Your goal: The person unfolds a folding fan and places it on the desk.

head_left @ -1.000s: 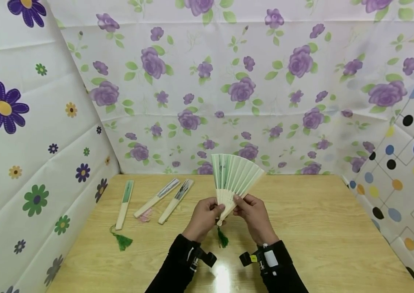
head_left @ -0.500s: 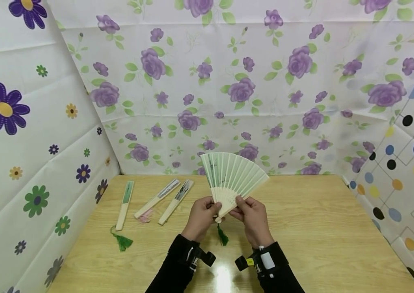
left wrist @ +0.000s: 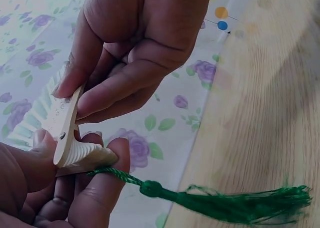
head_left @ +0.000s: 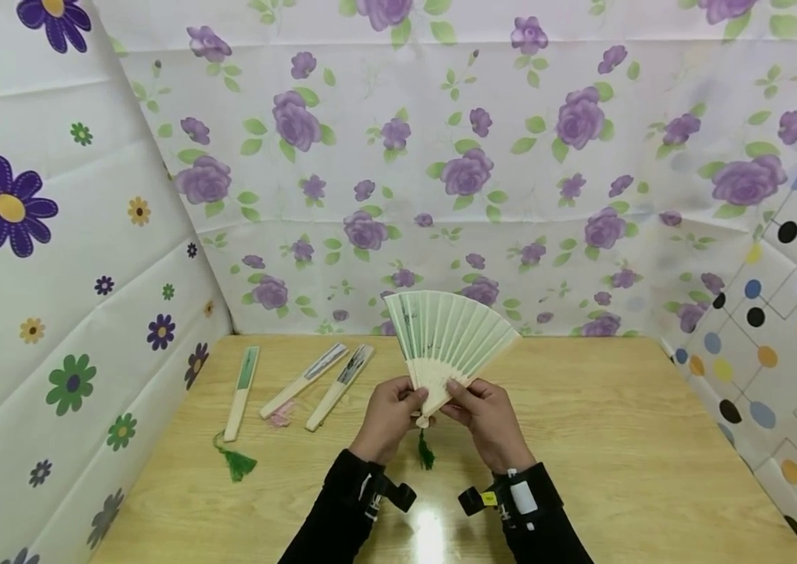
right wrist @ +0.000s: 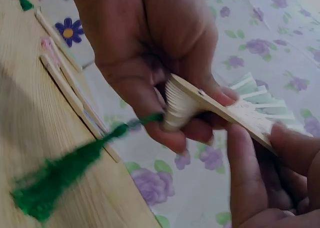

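A pale green folding fan (head_left: pixel 451 333) is spread in an arc above the table, its ribs meeting at a cream pivot end. My left hand (head_left: pixel 386 419) pinches the fan's left side near the pivot, thumb on the front. On the other side, my right hand (head_left: pixel 488 419) grips the right-hand guard between thumb and fingers. From the pivot hangs a green tassel (head_left: pixel 426 452), which the left wrist view shows as a cord and tassel (left wrist: pixel 225 204) passing by the left fingers. In the right wrist view the stacked rib ends (right wrist: pixel 179 105) are fanned at the pivot.
Three folded fans lie on the table's left part: one with a green tip (head_left: pixel 240 395) and a green tassel (head_left: pixel 238 464), one beside a pink tassel (head_left: pixel 303 381), and another (head_left: pixel 339 389). Patterned cloth (head_left: pixel 427 164) stands behind the wooden table (head_left: pixel 617 454).
The fan has spread wider, its left edge swinging left and its right edge slightly right. Both hands keep their hold. The folded fans have not moved.
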Available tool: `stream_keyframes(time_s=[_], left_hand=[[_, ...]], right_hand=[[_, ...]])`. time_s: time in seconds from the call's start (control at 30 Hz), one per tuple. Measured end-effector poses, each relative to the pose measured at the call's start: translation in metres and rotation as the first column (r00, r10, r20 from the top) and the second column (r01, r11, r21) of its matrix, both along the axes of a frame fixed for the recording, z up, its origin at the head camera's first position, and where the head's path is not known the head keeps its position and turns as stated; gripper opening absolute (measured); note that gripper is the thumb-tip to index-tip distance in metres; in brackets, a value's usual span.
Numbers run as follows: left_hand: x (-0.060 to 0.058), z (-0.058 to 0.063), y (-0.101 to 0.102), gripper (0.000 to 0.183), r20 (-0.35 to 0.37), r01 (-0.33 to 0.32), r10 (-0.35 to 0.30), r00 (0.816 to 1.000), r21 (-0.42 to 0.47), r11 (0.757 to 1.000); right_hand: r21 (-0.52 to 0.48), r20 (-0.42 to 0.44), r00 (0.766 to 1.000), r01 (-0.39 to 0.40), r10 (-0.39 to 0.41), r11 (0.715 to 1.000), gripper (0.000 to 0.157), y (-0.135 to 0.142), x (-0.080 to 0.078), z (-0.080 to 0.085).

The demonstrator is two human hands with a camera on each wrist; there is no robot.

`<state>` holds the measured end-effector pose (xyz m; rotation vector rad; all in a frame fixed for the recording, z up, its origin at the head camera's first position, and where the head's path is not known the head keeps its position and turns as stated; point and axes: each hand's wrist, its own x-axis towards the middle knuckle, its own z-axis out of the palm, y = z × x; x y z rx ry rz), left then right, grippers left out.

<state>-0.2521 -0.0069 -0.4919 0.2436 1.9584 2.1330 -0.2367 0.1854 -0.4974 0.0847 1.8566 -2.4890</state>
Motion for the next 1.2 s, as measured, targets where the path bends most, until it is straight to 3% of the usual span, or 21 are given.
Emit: stream_keyframes(time_s=[0.27, 0.67, 1.03, 1.2], left_hand=[[0.000, 0.002, -0.002, 0.030, 0.019, -0.053, 0.053, 0.998, 0.012, 0.999], [-0.002, 0.005, -0.001, 0.029, 0.026, -0.039, 0.038, 0.999, 0.015, 0.999], [0.000, 0.003, -0.001, 0.023, 0.033, -0.146, 0.145, 0.989, 0.050, 0.988], [0.000, 0.004, -0.001, 0.020, 0.044, -0.169, 0.166, 0.985, 0.079, 0.982]], right_hand=[[-0.087, 0.019, 0.993, 0.114, -0.112, 0.990, 0.034, -0.013, 0.001, -0.005], [-0.073, 0.000, 1.000, 0.003, -0.003, 0.997, 0.035, -0.006, -0.003, -0.005], [-0.210, 0.000, 0.988, 0.153, -0.156, 0.966, 0.039, -0.028, 0.004, -0.003], [-0.233, -0.008, 0.986, 0.161, -0.167, 0.959, 0.042, -0.033, 0.007, -0.004]])
